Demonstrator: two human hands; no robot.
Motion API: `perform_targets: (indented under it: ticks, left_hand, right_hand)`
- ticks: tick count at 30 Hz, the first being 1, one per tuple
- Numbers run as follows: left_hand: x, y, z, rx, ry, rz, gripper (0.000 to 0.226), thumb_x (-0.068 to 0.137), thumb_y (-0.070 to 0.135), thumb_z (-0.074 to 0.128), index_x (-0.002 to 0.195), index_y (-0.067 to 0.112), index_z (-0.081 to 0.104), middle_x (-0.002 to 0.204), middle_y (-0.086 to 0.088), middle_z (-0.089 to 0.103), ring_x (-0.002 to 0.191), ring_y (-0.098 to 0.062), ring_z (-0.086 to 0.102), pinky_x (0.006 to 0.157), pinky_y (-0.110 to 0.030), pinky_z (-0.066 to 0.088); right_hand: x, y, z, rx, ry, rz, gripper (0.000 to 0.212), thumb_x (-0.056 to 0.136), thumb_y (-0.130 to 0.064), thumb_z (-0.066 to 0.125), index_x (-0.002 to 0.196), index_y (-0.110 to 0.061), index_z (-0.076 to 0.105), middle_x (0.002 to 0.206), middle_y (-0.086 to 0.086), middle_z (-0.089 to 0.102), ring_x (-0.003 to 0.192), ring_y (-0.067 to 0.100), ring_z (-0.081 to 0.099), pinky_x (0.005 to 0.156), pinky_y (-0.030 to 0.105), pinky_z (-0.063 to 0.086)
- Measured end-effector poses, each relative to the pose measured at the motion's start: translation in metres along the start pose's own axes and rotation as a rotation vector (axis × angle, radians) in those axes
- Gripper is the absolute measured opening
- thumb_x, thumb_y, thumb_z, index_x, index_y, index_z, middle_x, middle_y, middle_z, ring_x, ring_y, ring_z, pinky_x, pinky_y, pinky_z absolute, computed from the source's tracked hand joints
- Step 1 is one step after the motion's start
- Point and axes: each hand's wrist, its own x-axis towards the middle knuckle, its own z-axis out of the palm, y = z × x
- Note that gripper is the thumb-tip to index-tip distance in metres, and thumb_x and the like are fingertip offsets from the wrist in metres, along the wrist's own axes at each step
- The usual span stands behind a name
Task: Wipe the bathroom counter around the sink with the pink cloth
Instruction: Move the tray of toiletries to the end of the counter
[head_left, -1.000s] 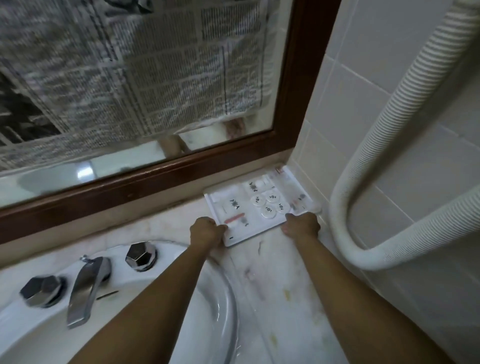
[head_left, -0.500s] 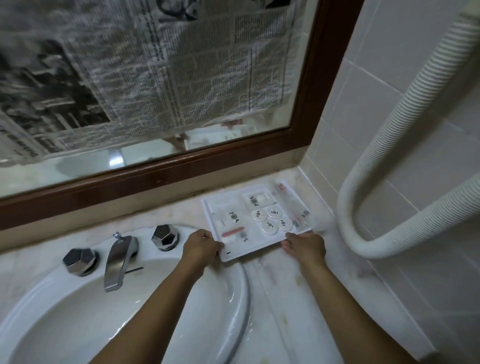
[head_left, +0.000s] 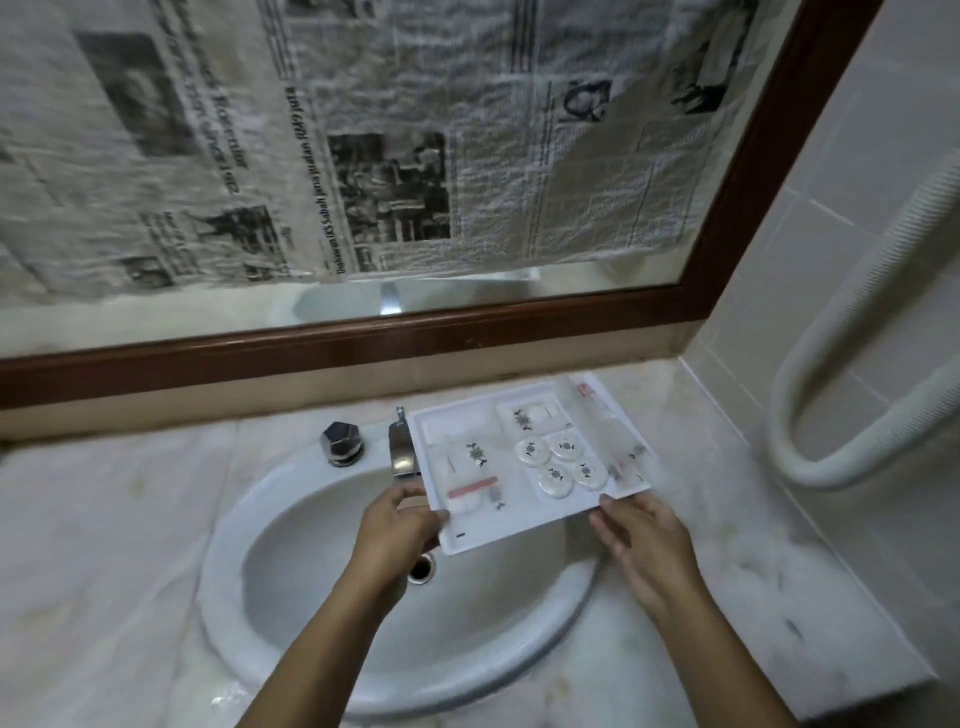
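Above the sink (head_left: 311, 597), the white tray (head_left: 524, 525) (toiletries loose) is pinched by left hand (head_left: 395, 525) and right hand (head_left: 644, 540), best kept level.

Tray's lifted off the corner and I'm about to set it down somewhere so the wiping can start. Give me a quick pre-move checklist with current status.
1. Both hands on the white tray: ok, left hand and right hand hold its near edge.
2. Tray level: not ok, it looks tilted toward the sink.
3. Round soaps seated in the tray: ok.
4. Clear of the faucet: cannot tell, the tray edge overlaps it.
5. Right counter corner bare for wiping: ok.
6. Pink cloth at hand: not ok, none in view.
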Motion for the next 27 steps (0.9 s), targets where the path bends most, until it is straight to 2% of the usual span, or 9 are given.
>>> perform_targets:
  ticks: [2, 4, 7, 10, 13, 18, 22, 25, 27]
  left_hand:
    - [-0.022, -0.001, -0.041, -0.035, 0.005, 0.014, 0.028, 0.089, -0.014, 0.062, 0.11, 0.004, 0.066, 0.1, -0.023, 0.078, 0.087, -0.04, 0.076, 0.071, -0.038, 0.063]
    - [-0.044, -0.004, -0.085, -0.07, 0.008, 0.036, 0.031, 0.089, -0.014, 0.061, 0.113, 0.004, 0.065, 0.099, -0.02, 0.079, 0.089, -0.038, 0.077, 0.069, -0.036, 0.062]
    - [-0.078, -0.007, -0.152, -0.113, 0.034, 0.087, 0.034, 0.082, -0.013, 0.066, 0.112, 0.002, 0.067, 0.096, -0.009, 0.081, 0.081, -0.029, 0.078, 0.063, -0.03, 0.062]
    - [-0.108, -0.011, -0.218, -0.118, 0.088, 0.11, 0.035, 0.08, -0.012, 0.069, 0.112, 0.003, 0.069, 0.103, -0.022, 0.078, 0.075, -0.027, 0.077, 0.06, -0.028, 0.06]
    - [-0.139, -0.017, -0.28, -0.111, 0.15, 0.122, 0.042, 0.074, -0.004, 0.073, 0.115, 0.004, 0.069, 0.101, -0.022, 0.079, 0.079, -0.029, 0.078, 0.064, -0.03, 0.061]
    - [-0.184, -0.03, -0.364, -0.133, 0.269, 0.14, 0.036, 0.088, -0.011, 0.063, 0.117, 0.008, 0.071, 0.1, -0.016, 0.081, 0.082, -0.026, 0.079, 0.069, -0.029, 0.06]
    - [-0.205, -0.049, -0.411, -0.194, 0.386, 0.131, 0.033, 0.09, -0.011, 0.063, 0.117, 0.006, 0.071, 0.098, -0.018, 0.08, 0.081, -0.026, 0.078, 0.068, -0.028, 0.061]
    - [-0.221, -0.067, -0.436, -0.247, 0.471, 0.123, 0.032, 0.091, -0.009, 0.064, 0.119, 0.006, 0.07, 0.1, -0.019, 0.08, 0.086, -0.029, 0.078, 0.077, -0.033, 0.062]
    - [-0.231, -0.078, -0.451, -0.285, 0.538, 0.111, 0.032, 0.091, -0.009, 0.065, 0.118, 0.006, 0.07, 0.099, -0.018, 0.08, 0.086, -0.029, 0.078, 0.075, -0.032, 0.062]
  right_hand:
    - [-0.03, 0.009, 0.014, 0.048, -0.066, 0.015, 0.034, 0.094, 0.003, 0.069, 0.127, -0.001, 0.066, 0.12, 0.015, 0.075, 0.098, 0.025, 0.076, 0.075, 0.029, 0.065]
    - [-0.06, 0.018, 0.028, 0.11, -0.128, 0.025, 0.033, 0.096, -0.001, 0.066, 0.129, -0.004, 0.06, 0.123, 0.018, 0.073, 0.089, 0.025, 0.08, 0.075, 0.034, 0.066]
    - [-0.101, 0.038, 0.049, 0.165, -0.228, 0.064, 0.04, 0.101, -0.017, 0.064, 0.139, -0.008, 0.053, 0.128, 0.024, 0.069, 0.093, 0.026, 0.08, 0.085, 0.042, 0.065]
    - [-0.138, 0.062, 0.078, 0.077, -0.273, 0.124, 0.038, 0.104, -0.031, 0.062, 0.137, -0.012, 0.06, 0.124, 0.024, 0.071, 0.098, 0.028, 0.079, 0.087, 0.043, 0.064]
    - [-0.169, 0.088, 0.109, -0.024, -0.303, 0.114, 0.029, 0.105, -0.027, 0.061, 0.124, -0.006, 0.065, 0.121, 0.024, 0.073, 0.095, 0.028, 0.079, 0.088, 0.042, 0.064]
    - [-0.201, 0.129, 0.162, -0.241, -0.393, 0.065, 0.031, 0.104, -0.017, 0.063, 0.124, 0.006, 0.068, 0.116, 0.022, 0.077, 0.103, 0.033, 0.073, 0.098, 0.043, 0.057]
    - [-0.213, 0.162, 0.206, -0.432, -0.439, 0.03, 0.013, 0.1, -0.01, 0.067, 0.107, 0.0, 0.074, 0.106, 0.022, 0.078, 0.094, 0.033, 0.073, 0.074, 0.03, 0.064]
    - [-0.22, 0.182, 0.237, -0.5, -0.513, 0.033, 0.007, 0.098, -0.005, 0.067, 0.099, 0.0, 0.073, 0.105, 0.025, 0.076, 0.092, 0.036, 0.071, 0.076, 0.03, 0.066]
    - [-0.225, 0.196, 0.255, -0.546, -0.581, 0.036, 0.007, 0.098, -0.005, 0.068, 0.1, -0.001, 0.073, 0.105, 0.025, 0.075, 0.096, 0.037, 0.069, 0.079, 0.03, 0.064]
